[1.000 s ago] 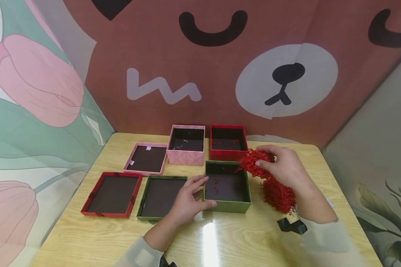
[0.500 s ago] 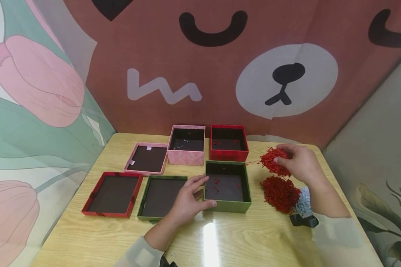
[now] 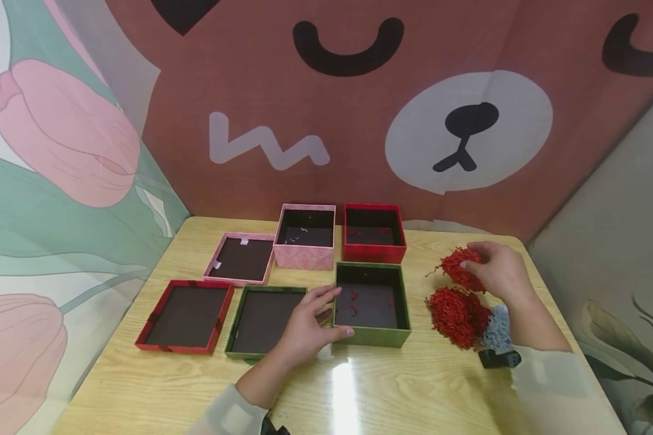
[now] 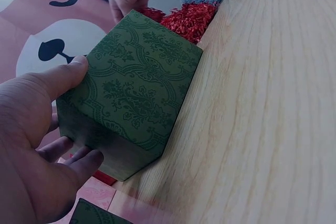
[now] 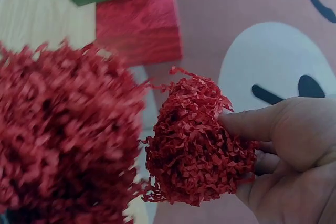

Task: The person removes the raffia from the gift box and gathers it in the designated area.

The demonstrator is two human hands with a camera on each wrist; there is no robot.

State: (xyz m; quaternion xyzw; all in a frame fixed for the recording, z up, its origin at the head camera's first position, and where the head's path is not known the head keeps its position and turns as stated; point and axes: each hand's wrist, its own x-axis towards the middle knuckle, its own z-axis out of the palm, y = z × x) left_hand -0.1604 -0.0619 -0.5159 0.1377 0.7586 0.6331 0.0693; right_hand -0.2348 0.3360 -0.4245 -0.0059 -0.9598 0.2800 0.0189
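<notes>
My right hand (image 3: 503, 270) pinches a clump of red crinkle-cut shredded paper (image 3: 459, 267) above the table's back right, thumb on the near side in the right wrist view. A second, larger red shredded-paper pile (image 3: 457, 317) lies just below it on the table. My left hand (image 3: 307, 326) rests at the near left corner of a green box (image 3: 370, 336). In the left wrist view, its thumb touches the top of the patterned front wall, with the fingers by the left side. The lidless box holds a few red paper shreds.
Light blue shredded paper (image 3: 497, 329) lies beside the red pile, partly behind my right wrist. Behind the green box stand an open red box (image 3: 374, 252) and an open pink box (image 3: 305, 257). A pink lid (image 3: 239, 281), red lid (image 3: 176, 349) and green lid (image 3: 261, 354) lie upturned at left.
My right hand has carried the red shredded paper from over the green box's right edge rightward, above the larger red pile. The left hand keeps its place at the box.
</notes>
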